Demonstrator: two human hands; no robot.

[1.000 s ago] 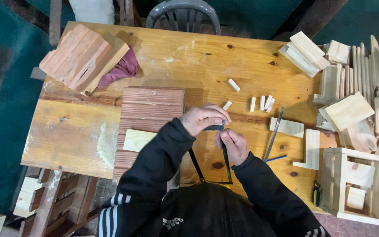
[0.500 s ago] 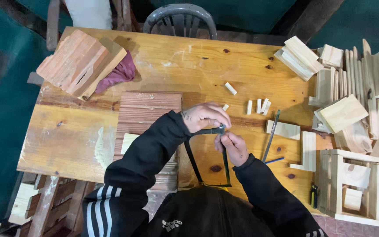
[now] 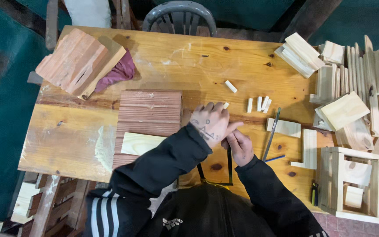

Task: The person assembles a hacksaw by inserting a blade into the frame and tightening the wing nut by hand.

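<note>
Hands close together at table (image 3: 163,57) middle: left hand (image 3: 210,124) fingers curled over saw frame (image 3: 230,169), right hand (image 3: 241,146) gripping it below.

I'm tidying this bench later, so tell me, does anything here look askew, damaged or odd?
Two things stand out. The reddish plank stack at the far left corner lies skewed, overhanging the wooden table, with a maroon cloth bunched under it. The tabletop also shows a pale scuffed patch near the grooved board.

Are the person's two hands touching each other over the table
Touching. The head view shows the left hand lying over the right hand, its thumb side pressed on the right fingers with no gap, above a dark-framed tool.
</note>
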